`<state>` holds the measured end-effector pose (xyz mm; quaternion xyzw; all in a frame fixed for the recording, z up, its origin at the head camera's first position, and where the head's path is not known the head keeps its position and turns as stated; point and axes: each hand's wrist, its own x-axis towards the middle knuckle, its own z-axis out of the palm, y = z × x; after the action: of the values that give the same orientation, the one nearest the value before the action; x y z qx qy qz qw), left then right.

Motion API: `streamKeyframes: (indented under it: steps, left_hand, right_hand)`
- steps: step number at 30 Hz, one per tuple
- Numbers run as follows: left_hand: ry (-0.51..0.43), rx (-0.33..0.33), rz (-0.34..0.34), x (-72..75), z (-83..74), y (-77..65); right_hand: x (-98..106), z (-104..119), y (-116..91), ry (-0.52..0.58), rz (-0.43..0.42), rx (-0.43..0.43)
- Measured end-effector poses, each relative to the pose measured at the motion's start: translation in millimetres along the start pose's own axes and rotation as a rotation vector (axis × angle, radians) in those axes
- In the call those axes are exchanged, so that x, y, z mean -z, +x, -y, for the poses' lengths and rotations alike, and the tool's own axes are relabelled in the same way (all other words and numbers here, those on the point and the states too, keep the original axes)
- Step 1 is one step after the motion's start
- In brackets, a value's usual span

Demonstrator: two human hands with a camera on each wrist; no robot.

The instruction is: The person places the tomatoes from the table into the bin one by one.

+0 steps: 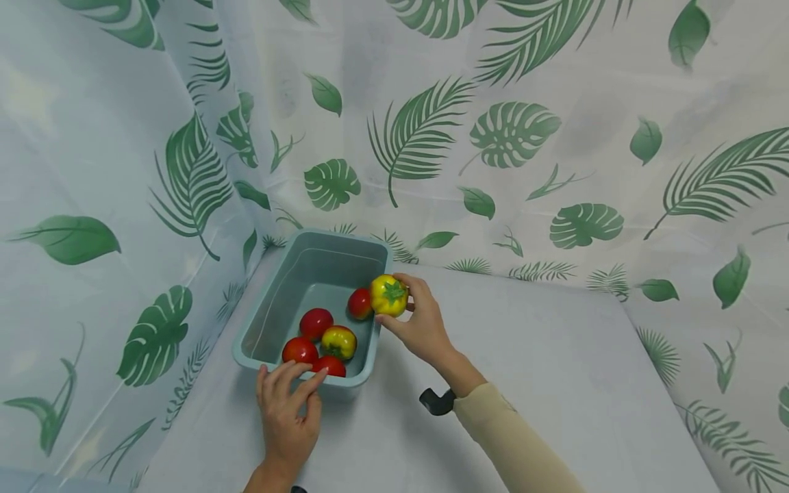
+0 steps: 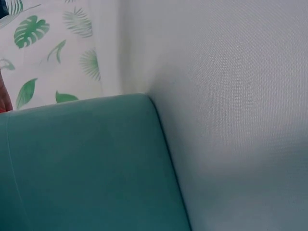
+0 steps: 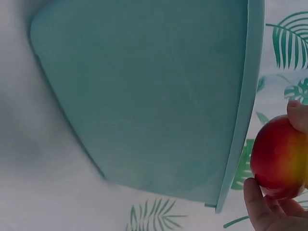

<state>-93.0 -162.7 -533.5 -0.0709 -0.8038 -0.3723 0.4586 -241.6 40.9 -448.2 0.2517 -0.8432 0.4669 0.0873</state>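
Observation:
Over the right rim of a blue-green plastic bin (image 1: pixel 246 352), my right hand (image 1: pixel 425 325) holds a yellow-and-red bell pepper (image 1: pixel 389 296) between thumb and fingers. Its green stem end faces up in the head view; the right wrist view shows its red side (image 3: pixel 272 156). My left hand (image 1: pixel 286 407) rests its fingertips at the bin's near rim, fingers loosely bent. Inside the bin lie several red, tomato-like rounds (image 1: pixel 316 323) and another yellow-and-red pepper (image 1: pixel 339 342). One red round (image 1: pixel 359 303) sits by the right wall, partly hidden by the held pepper.
The bin stands on a white-covered table (image 1: pixel 542 370), near its back left corner. Leaf-printed curtains (image 1: pixel 431 137) hang behind and at the left. A black curved piece (image 1: pixel 437 402) shows beside my right wrist.

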Motion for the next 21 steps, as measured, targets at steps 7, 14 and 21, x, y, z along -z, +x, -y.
streamKeyframes:
  steps: [7,14,21]
  left_hand:
    - [-0.001,0.007,0.003,0.2,0.6,-0.3]
    - [-0.013,0.002,-0.009,-0.1,0.2,-0.4]
    - [-0.022,-0.015,-0.021,-1.1,1.7,-0.2]
  right_hand:
    - [-11,14,3,0.027,0.035,0.034]
    - [-21,21,8,0.028,0.046,0.078]
    - [-27,24,8,0.025,0.096,0.081]
